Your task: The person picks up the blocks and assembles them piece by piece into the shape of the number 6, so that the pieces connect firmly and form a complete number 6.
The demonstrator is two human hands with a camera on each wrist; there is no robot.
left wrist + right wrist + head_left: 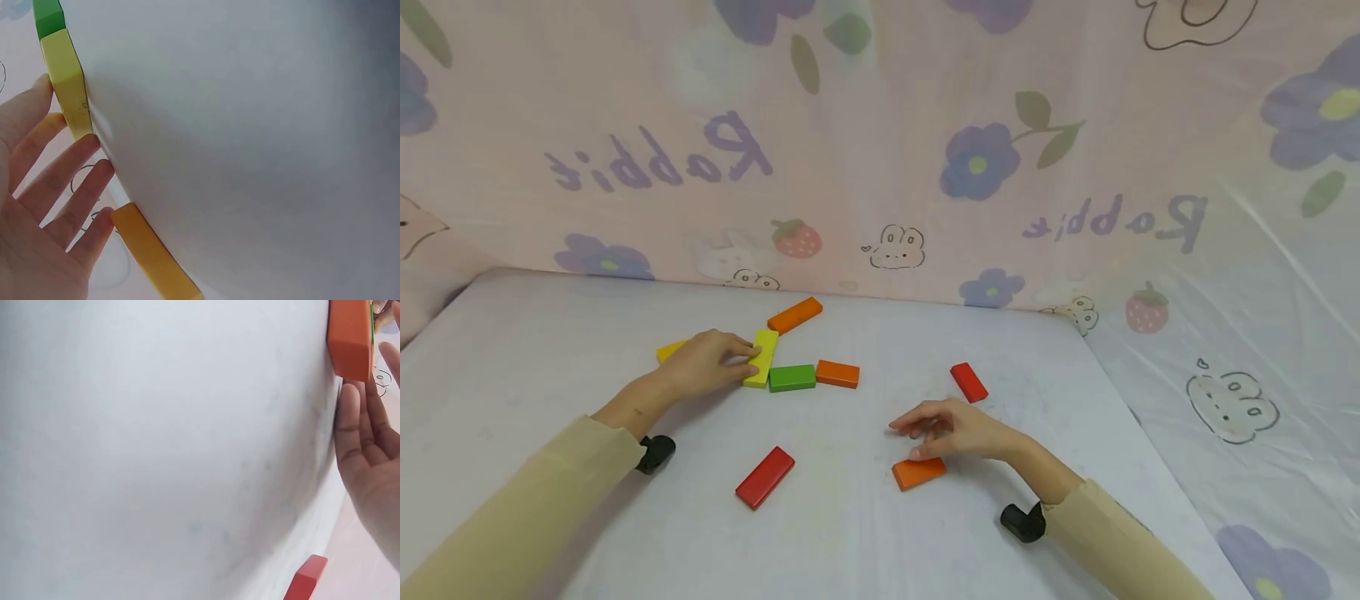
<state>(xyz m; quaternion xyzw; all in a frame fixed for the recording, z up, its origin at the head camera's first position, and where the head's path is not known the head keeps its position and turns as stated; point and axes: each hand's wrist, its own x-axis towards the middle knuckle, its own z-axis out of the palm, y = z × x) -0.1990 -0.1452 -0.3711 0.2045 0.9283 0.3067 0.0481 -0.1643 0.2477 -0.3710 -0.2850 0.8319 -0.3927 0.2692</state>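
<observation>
- Pink printed fabric point(865, 108): seen behind and to the right of the worktop; flowers, strawberries, rabbit faces and lettering noted.
- White worktop point(842, 542): eight blocks carried.
- Beige sleeves point(535, 508): worn on both arms; a black device point(655, 455) seen at each wrist.
- Left hand point(700, 367): grip fairly wide, fingers extended; yellow block point(763, 360) touched by the fingertips along its left side.
- Right hand point(958, 429): grip relaxed, fingers loosely extended, held over the front orange block point(919, 474); whether it is touched by the thumb cannot be told.
- Front red block point(765, 477): placed between the hands, toward the wearer.
- Green block point(792, 378): set against the yellow block's near end; its other end met by the middle orange block point(838, 374).
- Far orange block point(795, 316): lying slantwise at the yellow block's far end.
- Right red block point(969, 382): located beyond the right hand.
- Amber block point(153, 250): partly hidden by the left hand in the head view; found just beside the little finger in the left wrist view.
</observation>
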